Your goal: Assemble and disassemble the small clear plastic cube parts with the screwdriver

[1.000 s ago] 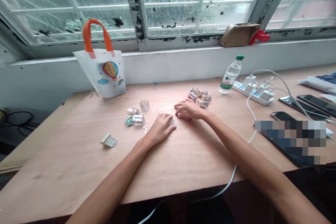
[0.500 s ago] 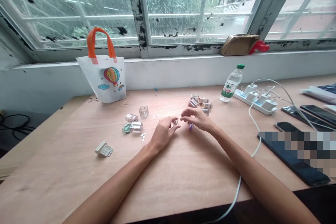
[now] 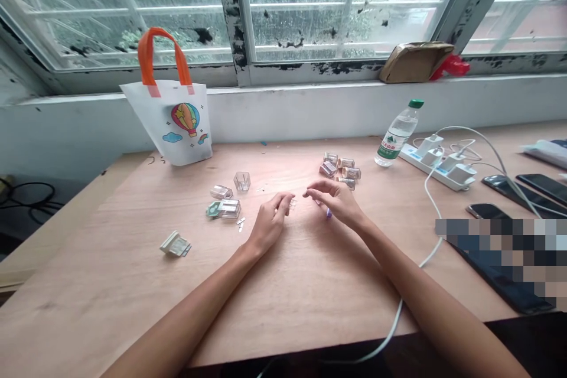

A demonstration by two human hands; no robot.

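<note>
My left hand (image 3: 271, 215) is closed, thumb and fingers pinching a small clear plastic piece (image 3: 293, 204) just above the table. Facing it, my right hand (image 3: 334, 198) has thumb and forefinger brought together at a tiny dark thing too small to name. A small purple item (image 3: 328, 212) shows under the right hand, partly covered by it. Left of my left hand lie flat silvery slips (image 3: 241, 223), a clear plastic case with a green part (image 3: 229, 208), another clear case (image 3: 221, 191) and an upright clear box (image 3: 242, 181).
Several small clear cases (image 3: 351, 173) cluster beyond my right hand. A pale hinged plastic piece (image 3: 176, 244) lies at left. Behind stand a white bag (image 3: 177, 147) and a water bottle (image 3: 397, 133). Rightward are a power strip (image 3: 443, 171), a white cable (image 3: 398, 313) and phones (image 3: 500, 283).
My left hand's fingers have drawn together on the clear piece, which now sticks out to the right. My right thumb and forefinger have come closer together. The view has shifted slightly.
</note>
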